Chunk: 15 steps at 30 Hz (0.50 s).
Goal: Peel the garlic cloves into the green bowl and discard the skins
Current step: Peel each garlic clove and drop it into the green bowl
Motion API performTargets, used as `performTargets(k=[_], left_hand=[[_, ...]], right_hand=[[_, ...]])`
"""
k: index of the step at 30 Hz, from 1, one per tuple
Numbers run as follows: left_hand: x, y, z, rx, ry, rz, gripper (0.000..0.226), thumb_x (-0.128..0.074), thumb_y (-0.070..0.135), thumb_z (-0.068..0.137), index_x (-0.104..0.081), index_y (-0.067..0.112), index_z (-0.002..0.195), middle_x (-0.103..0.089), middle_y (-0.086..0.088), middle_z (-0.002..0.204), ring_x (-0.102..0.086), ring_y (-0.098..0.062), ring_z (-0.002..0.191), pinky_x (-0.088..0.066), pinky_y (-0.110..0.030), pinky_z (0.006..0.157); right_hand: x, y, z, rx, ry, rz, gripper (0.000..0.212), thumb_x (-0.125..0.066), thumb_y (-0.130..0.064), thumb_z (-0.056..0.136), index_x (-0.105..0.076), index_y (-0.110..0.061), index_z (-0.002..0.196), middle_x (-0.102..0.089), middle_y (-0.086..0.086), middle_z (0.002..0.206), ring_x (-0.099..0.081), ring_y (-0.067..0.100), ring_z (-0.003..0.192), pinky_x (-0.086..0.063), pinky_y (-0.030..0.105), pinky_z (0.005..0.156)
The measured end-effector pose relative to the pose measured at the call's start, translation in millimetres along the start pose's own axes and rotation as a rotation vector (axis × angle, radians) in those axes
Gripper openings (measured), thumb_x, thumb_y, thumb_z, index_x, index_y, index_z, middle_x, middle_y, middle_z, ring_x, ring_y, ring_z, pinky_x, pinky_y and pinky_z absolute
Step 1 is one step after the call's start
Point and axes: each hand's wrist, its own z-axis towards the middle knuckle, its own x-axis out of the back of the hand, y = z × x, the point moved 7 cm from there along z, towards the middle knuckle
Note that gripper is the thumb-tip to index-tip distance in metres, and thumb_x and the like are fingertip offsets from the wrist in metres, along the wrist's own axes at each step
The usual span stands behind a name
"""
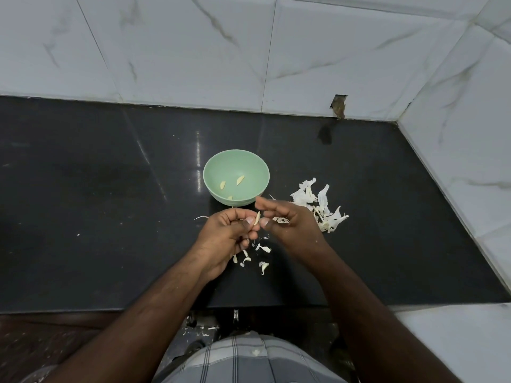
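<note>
A green bowl [213, 172] stands on the black counter and holds three peeled garlic cloves [240, 179]. Just in front of the bowl, my left hand [226, 236] pinches a slim pale garlic clove [257, 218] upright between thumb and fingers. My right hand [287, 225] is close beside it, thumb tip near the clove, with a scrap of white skin [281, 220] held against its curled fingers. A pile of papery garlic skins [320, 205] lies to the right of the bowl. Several smaller skin bits [261, 261] lie on the counter under my hands.
The black counter [110, 217] runs left and right, bounded by white marble-tile walls [193, 51] at the back and on the right. A broken hole in the tile [338, 105] shows at the back. The counter's front edge is near my body.
</note>
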Motion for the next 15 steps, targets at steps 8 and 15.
performTargets(k=[8,15], left_hand=[[0.5,5.0,-0.6,-0.067,0.014,0.053,0.009,-0.066,0.003,0.092,-0.07,0.001,0.099,-0.067,-0.007,0.075,-0.059,-0.008,0.063,-0.043,-0.016,0.053],[3.9,7.7,0.9,-0.043,0.032,0.01,0.008,-0.062,0.003,0.095,-0.069,0.005,0.093,-0.069,-0.007,0.077,-0.058,-0.009,0.064,-0.043,-0.017,0.052]], right_hand=[[3.5,0.4,1.5,-0.037,0.059,0.068,0.026,-0.07,0.003,0.086,-0.072,-0.022,0.077,-0.069,-0.01,0.064,-0.061,-0.001,0.06,-0.049,0.017,0.063],[-0.3,4.6,0.9,-0.068,-0.027,0.147,0.03,-0.063,0.005,0.091,-0.071,-0.02,0.105,-0.073,0.004,0.084,-0.068,0.009,0.076,-0.053,0.021,0.069]])
